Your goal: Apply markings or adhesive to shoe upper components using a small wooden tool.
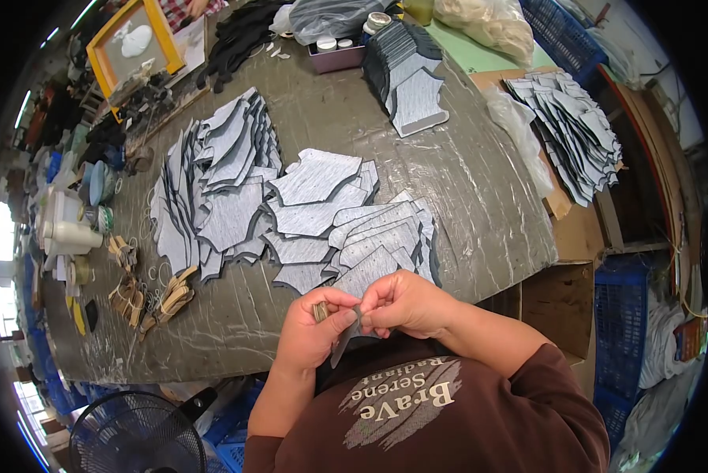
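Observation:
Close to my body, in front of my chest, my left hand (313,329) and my right hand (410,306) meet with fingertips pinched together. Between them is a grey fabric piece (341,348), seen nearly edge-on and hanging down from the fingers. My left hand also grips a small tan bundle (320,311), perhaps of thin strips, in its curled fingers. Just beyond my hands lies a fanned pile of grey cut fabric pieces (381,236) with dark edges. Further left, another overlapping pile (231,209) of similar pieces stands on the table.
Tan strip bundles (176,293) lie on the dark table (480,205) at left. A neat grey stack (417,94) and a purple tray (336,60) sit at the back. More pieces (571,130) rest at right. A black fan (137,433) stands lower left, a blue crate (618,331) lower right.

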Tool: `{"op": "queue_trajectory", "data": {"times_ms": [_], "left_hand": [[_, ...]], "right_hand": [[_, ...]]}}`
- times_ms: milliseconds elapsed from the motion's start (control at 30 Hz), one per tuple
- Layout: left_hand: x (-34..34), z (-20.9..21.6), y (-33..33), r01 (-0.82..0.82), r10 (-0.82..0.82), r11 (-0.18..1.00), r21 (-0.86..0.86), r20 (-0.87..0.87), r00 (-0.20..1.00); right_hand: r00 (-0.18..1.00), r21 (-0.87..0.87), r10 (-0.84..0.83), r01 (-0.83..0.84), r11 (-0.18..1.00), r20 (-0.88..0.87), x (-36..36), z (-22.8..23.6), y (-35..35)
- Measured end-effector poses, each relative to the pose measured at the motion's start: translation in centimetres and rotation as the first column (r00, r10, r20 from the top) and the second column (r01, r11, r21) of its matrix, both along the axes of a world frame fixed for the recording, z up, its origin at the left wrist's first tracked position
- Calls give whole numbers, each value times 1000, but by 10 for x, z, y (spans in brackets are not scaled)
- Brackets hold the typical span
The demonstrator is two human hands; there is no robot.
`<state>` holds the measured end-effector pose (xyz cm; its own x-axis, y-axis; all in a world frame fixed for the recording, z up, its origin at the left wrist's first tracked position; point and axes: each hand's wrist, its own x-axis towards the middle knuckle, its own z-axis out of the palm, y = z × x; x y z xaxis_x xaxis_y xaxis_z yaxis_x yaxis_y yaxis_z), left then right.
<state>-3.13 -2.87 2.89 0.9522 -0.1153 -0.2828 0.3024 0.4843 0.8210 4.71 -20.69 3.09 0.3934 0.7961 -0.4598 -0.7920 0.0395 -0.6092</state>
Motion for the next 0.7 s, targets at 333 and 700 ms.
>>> {"op": "queue_trajectory", "data": {"times_ms": [333,700], "left_hand": [[5,6,-2,-58,59,997,40,-15,998],[-7,0,19,-405,123,591,697,419,900]], "right_hand": [[991,162,-27,48,986,-130,-4,-6,0],[798,363,-596,584,727,-91,21,-10,-29]]}}
